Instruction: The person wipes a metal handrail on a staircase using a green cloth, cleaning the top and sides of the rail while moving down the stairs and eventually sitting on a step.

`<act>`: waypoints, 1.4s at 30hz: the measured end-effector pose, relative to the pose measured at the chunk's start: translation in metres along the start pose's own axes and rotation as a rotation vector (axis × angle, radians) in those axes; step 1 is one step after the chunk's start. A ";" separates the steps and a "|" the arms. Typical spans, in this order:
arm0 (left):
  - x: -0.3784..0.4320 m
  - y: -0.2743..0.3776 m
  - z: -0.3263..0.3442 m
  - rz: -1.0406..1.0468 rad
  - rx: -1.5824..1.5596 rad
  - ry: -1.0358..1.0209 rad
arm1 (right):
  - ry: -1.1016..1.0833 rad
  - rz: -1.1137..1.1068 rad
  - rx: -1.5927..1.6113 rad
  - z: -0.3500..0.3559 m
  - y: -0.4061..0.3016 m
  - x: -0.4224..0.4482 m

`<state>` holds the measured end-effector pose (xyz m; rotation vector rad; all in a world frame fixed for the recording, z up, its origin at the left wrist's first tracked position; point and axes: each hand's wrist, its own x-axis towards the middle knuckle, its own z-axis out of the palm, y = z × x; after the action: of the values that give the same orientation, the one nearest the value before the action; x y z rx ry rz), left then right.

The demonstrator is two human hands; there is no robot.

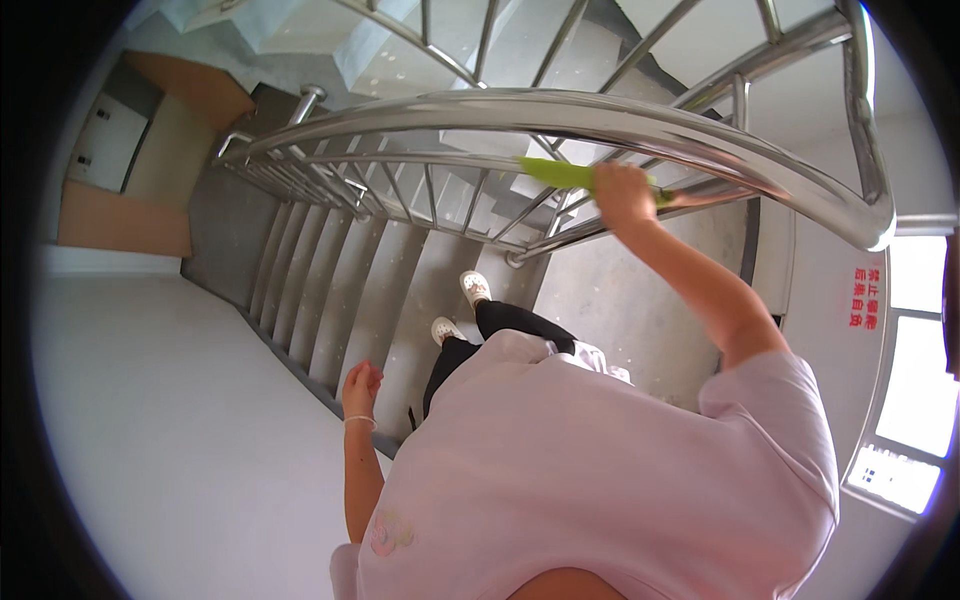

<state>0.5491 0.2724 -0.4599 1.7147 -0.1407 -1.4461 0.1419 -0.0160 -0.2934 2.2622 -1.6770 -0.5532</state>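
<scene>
My right hand [625, 196] is closed around a lime-green cloth [556, 174], whose loose end points left. Hand and cloth are at the lower metal rail, below the thick polished stainless-steel handrail [480, 112] of the staircase; whether the cloth touches the rail is not clear. On the other side of my body my left hand [362, 386] hangs over the steps, its fingers curled and nothing visible in it. A thin band circles that wrist.
Concrete stairs [360, 277] run down to a landing [229, 217] on the left. Metal balusters [430, 196] line the inner side. Opened cardboard [124, 219] lies beyond the landing. A white wall [195, 390] borders the stairs; windows [921, 382] are at the right.
</scene>
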 end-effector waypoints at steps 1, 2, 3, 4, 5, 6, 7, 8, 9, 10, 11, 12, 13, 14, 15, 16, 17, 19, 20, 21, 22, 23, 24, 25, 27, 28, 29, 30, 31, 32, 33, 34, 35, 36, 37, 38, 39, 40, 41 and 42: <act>-0.001 -0.004 -0.002 -0.006 -0.018 -0.010 | 0.117 -0.027 0.047 0.001 -0.016 0.009; -0.001 -0.008 -0.001 -0.011 -0.031 -0.028 | 0.059 0.042 0.060 0.013 -0.034 0.028; -0.004 -0.017 -0.006 -0.027 -0.022 -0.032 | 0.049 0.004 0.180 -0.002 -0.054 0.038; -0.005 -0.022 -0.004 -0.041 -0.008 -0.048 | 0.155 -0.060 0.204 0.010 -0.070 0.051; -0.008 -0.019 0.005 -0.099 -0.045 -0.063 | 0.137 -0.032 0.170 0.010 -0.086 0.061; -0.016 -0.012 0.016 -0.155 -0.078 -0.075 | 0.205 -0.012 0.183 0.025 -0.098 0.074; -0.022 -0.002 0.028 -0.207 -0.109 -0.085 | 0.200 0.001 0.253 0.034 -0.106 0.084; -0.025 0.009 0.036 -0.185 -0.139 -0.076 | 0.202 -0.028 0.365 0.029 -0.107 0.087; -0.027 0.020 0.047 -0.171 -0.162 -0.075 | 0.199 -0.050 0.474 0.027 -0.105 0.084; -0.026 0.030 0.053 -0.159 -0.190 -0.074 | 0.244 -0.059 0.576 0.022 -0.099 0.076; -0.021 0.042 0.055 -0.107 -0.155 -0.107 | 0.290 -0.063 0.676 0.018 -0.089 0.064; -0.015 0.053 0.062 -0.049 -0.133 -0.147 | 0.347 -0.077 0.762 0.010 -0.075 0.052; -0.006 0.064 0.072 0.005 -0.113 -0.193 | 0.297 -0.055 0.919 0.005 -0.061 0.035; -0.003 0.085 0.089 0.060 -0.041 -0.275 | 0.226 0.009 1.133 -0.009 -0.044 0.009; -0.002 0.104 0.106 0.151 0.014 -0.296 | 0.054 0.078 1.365 -0.039 -0.023 -0.022; -0.005 0.124 0.128 0.245 0.070 -0.322 | 0.025 0.141 1.694 -0.037 -0.007 -0.045; -0.006 0.143 0.145 0.335 0.118 -0.335 | -0.028 0.222 1.980 -0.066 0.010 -0.073; -0.008 0.184 0.185 0.679 0.302 -0.438 | 0.242 0.270 2.258 -0.083 0.042 -0.117; -0.016 0.204 0.212 0.899 0.420 -0.426 | 0.481 0.257 2.258 -0.086 0.063 -0.140; -0.026 0.225 0.236 1.126 0.533 -0.395 | 0.774 0.276 2.337 -0.100 0.075 -0.158; -0.036 0.242 0.266 1.242 0.494 -0.430 | 1.083 0.170 2.110 -0.116 0.089 -0.172; -0.044 0.257 0.289 1.362 0.457 -0.446 | 1.210 0.279 1.857 -0.145 0.092 -0.182; -0.048 0.267 0.322 1.510 0.474 -0.433 | 1.320 0.369 1.327 -0.147 0.103 -0.184; -0.056 0.278 0.348 1.662 0.497 -0.400 | 1.361 0.445 0.811 -0.145 0.115 -0.182; -0.058 0.285 0.388 1.770 0.553 -0.426 | 1.258 0.402 0.529 -0.133 0.127 -0.155; -0.044 0.286 0.399 1.730 0.616 -0.460 | 1.036 0.515 0.393 -0.131 0.118 -0.140; -0.038 0.291 0.405 1.689 0.679 -0.493 | 0.991 0.571 0.280 -0.126 0.118 -0.127; -0.041 0.295 0.405 1.441 0.924 -0.499 | 1.004 0.599 0.326 -0.122 0.125 -0.123; -0.047 0.295 0.402 1.183 1.136 -0.490 | 1.026 0.618 0.363 -0.124 0.136 -0.121; -0.042 0.291 0.403 1.293 1.062 -0.479 | 1.028 0.712 0.207 -0.134 0.146 -0.121; -0.033 0.286 0.399 1.393 0.997 -0.450 | 1.051 0.757 0.155 -0.142 0.157 -0.118; -0.033 0.284 0.397 1.414 0.997 -0.457 | 0.978 0.830 0.204 -0.152 0.171 -0.120; -0.035 0.286 0.396 1.435 0.995 -0.458 | 0.907 0.897 0.256 -0.161 0.189 -0.117; -0.038 0.286 0.393 1.455 0.989 -0.446 | 0.796 0.942 0.280 -0.165 0.209 -0.114; -0.037 0.283 0.392 1.467 0.980 -0.438 | 0.678 0.982 0.299 -0.168 0.230 -0.108; -0.033 0.277 0.393 1.562 0.934 -0.360 | 0.647 1.007 0.444 -0.172 0.249 -0.104; -0.032 0.276 0.390 1.589 0.902 -0.328 | 0.616 1.020 0.601 -0.177 0.268 -0.099; -0.034 0.273 0.394 1.603 0.863 -0.335 | 0.607 0.967 0.713 -0.169 0.301 -0.097; -0.035 0.268 0.398 1.609 0.824 -0.349 | 0.587 0.914 0.820 -0.154 0.336 -0.096; -0.035 0.268 0.396 1.606 0.817 -0.342 | 0.498 0.915 0.855 -0.161 0.344 -0.086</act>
<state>0.3164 -0.0829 -0.2384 1.1212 -1.9639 -0.3375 -0.1004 -0.0361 0.0113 1.4431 -2.5816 0.9904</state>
